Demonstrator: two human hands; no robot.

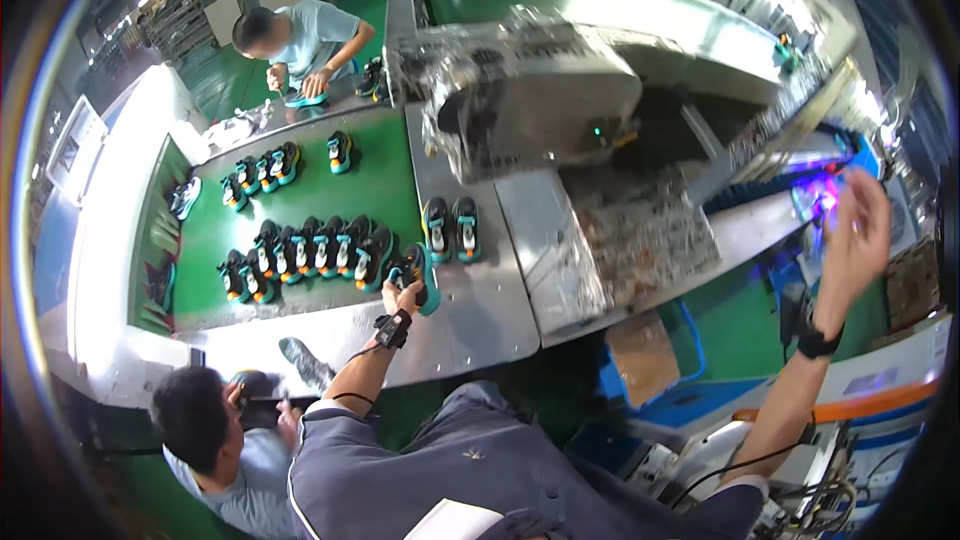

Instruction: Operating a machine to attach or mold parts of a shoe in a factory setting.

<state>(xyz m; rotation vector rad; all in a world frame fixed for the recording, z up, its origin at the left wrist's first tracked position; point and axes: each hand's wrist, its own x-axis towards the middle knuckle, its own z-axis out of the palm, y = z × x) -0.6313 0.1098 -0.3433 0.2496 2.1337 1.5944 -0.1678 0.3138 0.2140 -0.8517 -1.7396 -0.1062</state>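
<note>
My left hand (404, 298) is closed on a black sneaker (428, 280) with a teal sole, holding it at the near right corner of the green belt. Beside it a row of similar black, teal and orange sneakers (322, 248) runs across the belt. A pair of sneakers (465, 228) stands upright on the metal plate just right of the held one. My right hand (858, 225) is raised at the far right, fingers loosely apart with nothing visible in them. A purple-lit spot (825, 195) glows on the machine next to its fingers.
A foil-wrapped machine (530, 105) stands ahead of me. Across the belt a person (305, 45) handles a shoe; another person (205, 440) sits close at my left. More sneakers (265, 170) stand farther back on the belt. A brown carton (643, 358) is below at right.
</note>
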